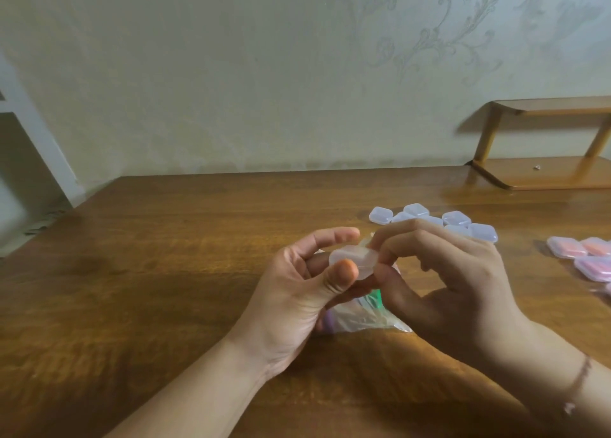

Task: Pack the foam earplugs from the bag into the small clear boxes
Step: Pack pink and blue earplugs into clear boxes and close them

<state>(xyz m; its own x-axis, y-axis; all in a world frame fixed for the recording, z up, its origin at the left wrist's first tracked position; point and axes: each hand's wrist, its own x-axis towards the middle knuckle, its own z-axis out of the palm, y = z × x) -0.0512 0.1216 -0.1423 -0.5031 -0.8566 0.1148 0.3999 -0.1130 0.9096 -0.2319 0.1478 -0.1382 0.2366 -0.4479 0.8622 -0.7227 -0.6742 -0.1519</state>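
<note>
A small clear box (pixel 358 258) is held above the table between both hands. My left hand (pixel 297 292) grips its left side with thumb and fingers. My right hand (pixel 439 272) pinches its right edge. Under the hands lies the clear plastic bag (pixel 360 315), with a green earplug (pixel 375 297) and a purple earplug (pixel 327 322) showing through it. Several empty clear boxes (pixel 433 221) sit behind my right hand. I cannot tell whether the held box has anything inside.
Several clear boxes with pink and orange earplugs (pixel 585 256) lie at the right edge of the wooden table (pixel 148 272). A small wooden shelf (pixel 545 170) stands at the back right against the wall.
</note>
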